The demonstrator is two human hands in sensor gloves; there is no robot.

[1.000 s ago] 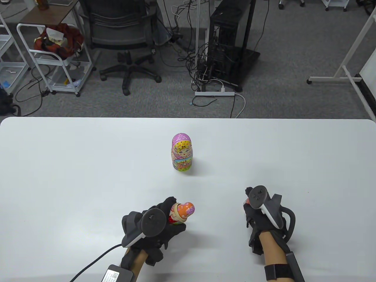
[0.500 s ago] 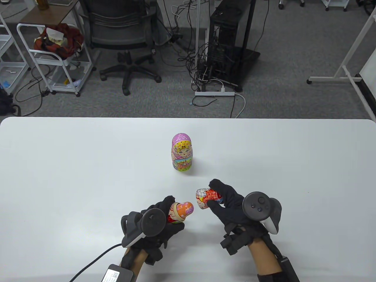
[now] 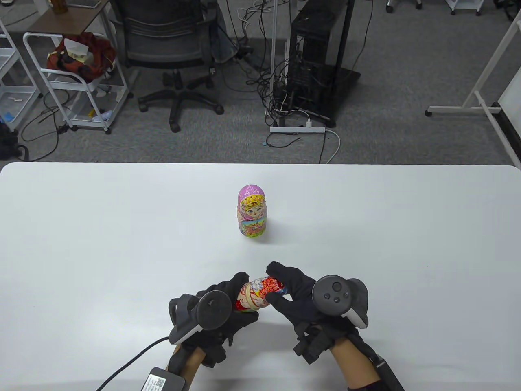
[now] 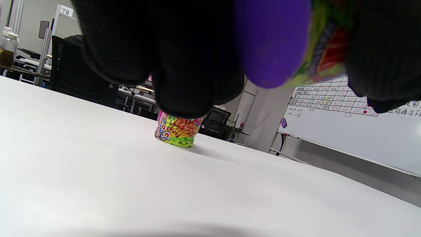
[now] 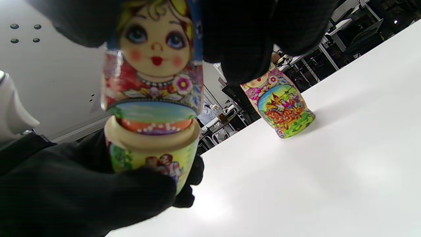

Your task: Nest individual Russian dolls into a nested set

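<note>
My left hand (image 3: 245,297) grips the lower half of a red doll (image 3: 243,305) a little above the table, tilted to the right. My right hand (image 3: 273,284) pinches the matching red top half (image 3: 265,287) and holds it over the lower half's mouth. In the right wrist view the top half with the painted face (image 5: 154,56) sits just above the lower half (image 5: 149,158). A small orange doll (image 5: 156,126) shows in the gap between them. The seam is open. A larger pink doll (image 3: 252,211) stands upright and closed at the table's middle.
The white table (image 3: 101,228) holds only the pink doll besides my hands. That doll also shows in the left wrist view (image 4: 177,130) and the right wrist view (image 5: 281,112). A cable (image 3: 130,362) runs off my left wrist at the front edge.
My right hand has lifted the red top half and carried it left to the lower half. It now covers the orange doll, which showed before. My left hand has barely moved.
</note>
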